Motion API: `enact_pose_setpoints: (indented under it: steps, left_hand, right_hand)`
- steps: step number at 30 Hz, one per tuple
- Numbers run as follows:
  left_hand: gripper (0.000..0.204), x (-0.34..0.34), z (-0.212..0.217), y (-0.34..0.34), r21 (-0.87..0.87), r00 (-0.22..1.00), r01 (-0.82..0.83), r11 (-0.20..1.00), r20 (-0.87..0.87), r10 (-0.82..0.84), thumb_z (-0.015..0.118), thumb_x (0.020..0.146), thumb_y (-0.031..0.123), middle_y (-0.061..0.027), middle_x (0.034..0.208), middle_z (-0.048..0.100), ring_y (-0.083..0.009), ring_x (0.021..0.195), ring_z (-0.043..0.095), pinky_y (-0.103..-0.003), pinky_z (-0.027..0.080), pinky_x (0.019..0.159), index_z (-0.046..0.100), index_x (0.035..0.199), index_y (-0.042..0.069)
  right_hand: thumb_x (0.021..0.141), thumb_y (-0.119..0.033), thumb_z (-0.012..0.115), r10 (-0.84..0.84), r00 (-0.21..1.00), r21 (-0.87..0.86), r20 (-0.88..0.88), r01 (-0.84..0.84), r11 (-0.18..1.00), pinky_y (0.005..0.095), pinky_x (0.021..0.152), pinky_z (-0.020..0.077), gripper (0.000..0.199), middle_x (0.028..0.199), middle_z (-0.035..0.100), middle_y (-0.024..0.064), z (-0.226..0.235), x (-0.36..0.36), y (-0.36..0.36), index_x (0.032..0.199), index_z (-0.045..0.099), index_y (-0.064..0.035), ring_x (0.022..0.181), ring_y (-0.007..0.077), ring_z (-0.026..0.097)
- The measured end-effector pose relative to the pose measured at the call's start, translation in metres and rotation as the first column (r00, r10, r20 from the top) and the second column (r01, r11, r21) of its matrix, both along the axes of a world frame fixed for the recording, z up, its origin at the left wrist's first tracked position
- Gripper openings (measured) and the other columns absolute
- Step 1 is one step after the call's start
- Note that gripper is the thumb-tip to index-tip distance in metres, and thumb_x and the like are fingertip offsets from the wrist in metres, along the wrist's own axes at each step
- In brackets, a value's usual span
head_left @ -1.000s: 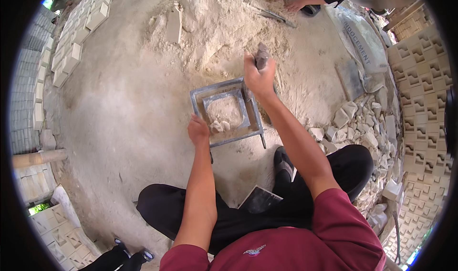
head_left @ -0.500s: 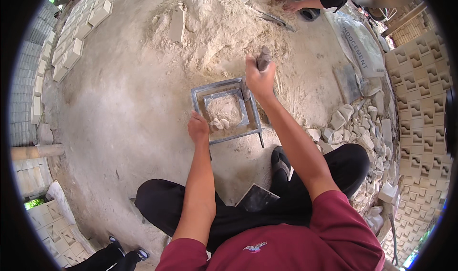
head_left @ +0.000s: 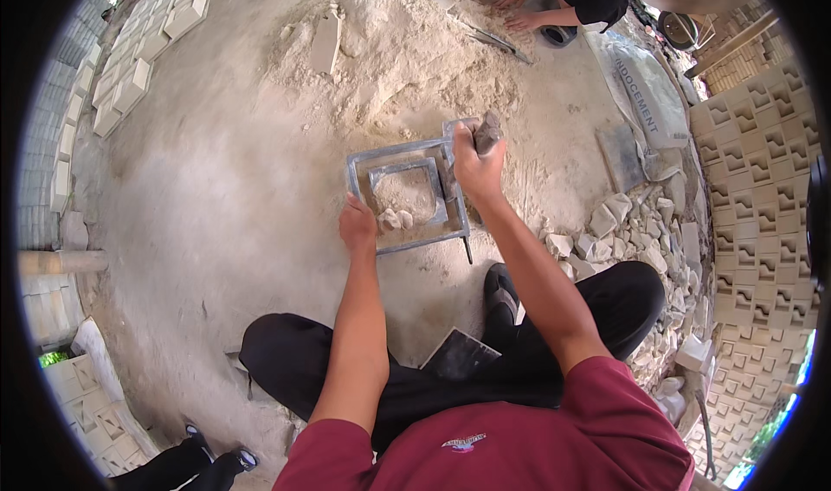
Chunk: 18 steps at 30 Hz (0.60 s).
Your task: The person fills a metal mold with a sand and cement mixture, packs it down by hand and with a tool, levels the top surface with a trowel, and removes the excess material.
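A square grey metal mould (head_left: 403,152) lies on the floor in front of me. Inside it is a smaller square frame (head_left: 440,207) filled with pale powder (head_left: 403,190), with several lumps (head_left: 396,220) at its near left corner. My left hand (head_left: 357,224) is closed on the mould's left side. Over the far right corner, my right hand (head_left: 479,169) grips a hand tool by its thick, worn grey-brown handle (head_left: 488,133). My fingers hide much of the tool, so its exact kind is unclear. A thin rod (head_left: 468,250) sticks out from the near right corner.
A heap of pale powder (head_left: 381,50) rises beyond the mould. Another person's hands (head_left: 517,8) are beside it. Broken pieces (head_left: 619,223) and a large sack (head_left: 645,102) lie at right. Pale blocks (head_left: 132,86) stand at far left. A dark plate (head_left: 461,354) sits between my legs.
My right hand has come down and slightly nearer to me with the tool, toward the mould's right side. My left hand keeps its hold on the mould. The view has shifted a little.
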<state>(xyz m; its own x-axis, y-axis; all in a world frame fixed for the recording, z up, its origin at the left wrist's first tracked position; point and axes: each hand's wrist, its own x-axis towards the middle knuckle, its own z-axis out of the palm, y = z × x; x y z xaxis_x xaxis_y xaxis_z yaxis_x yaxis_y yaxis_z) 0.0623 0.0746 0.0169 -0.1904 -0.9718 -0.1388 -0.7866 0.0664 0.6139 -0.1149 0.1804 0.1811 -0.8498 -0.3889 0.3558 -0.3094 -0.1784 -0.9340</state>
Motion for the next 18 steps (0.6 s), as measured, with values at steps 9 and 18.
enact_pose_setpoints:
  steps: [9, 18]
  left_hand:
    - [0.062, -0.007, 0.005, 0.002, -0.038, 0.996, 0.015, 0.999, -0.087, -0.019, 0.024, 0.100, 0.040, -0.0289, 0.093, 0.066, -0.0475, 0.091, 0.061, -0.055, 0.048, 0.081, 0.068, 0.095, -0.005]
    - [0.064, -0.004, 0.006, 0.008, 0.001, 0.999, 0.046, 0.999, -0.024, -0.045, 0.024, 0.100, 0.041, -0.0286, 0.093, 0.066, -0.0467, 0.091, 0.062, -0.054, 0.048, 0.082, 0.068, 0.093, -0.005]
  right_hand:
    - [0.092, -0.011, 0.054, 0.065, 0.998, 0.167, 0.012, -0.066, 0.984, 0.0273, 0.046, 0.0297, 0.033, 0.056, 0.043, -0.0045, 0.003, 0.009, 0.015, 0.060, 0.046, -0.0052, 0.053, 0.0045, 0.038]
    - [0.094, -0.014, 0.053, 0.066, 0.983, 0.266, 0.172, -0.111, 0.958, 0.0268, 0.047, 0.0305, 0.034, 0.058, 0.045, -0.0043, 0.018, 0.002, 0.041, 0.062, 0.046, -0.0071, 0.053, 0.0054, 0.040]
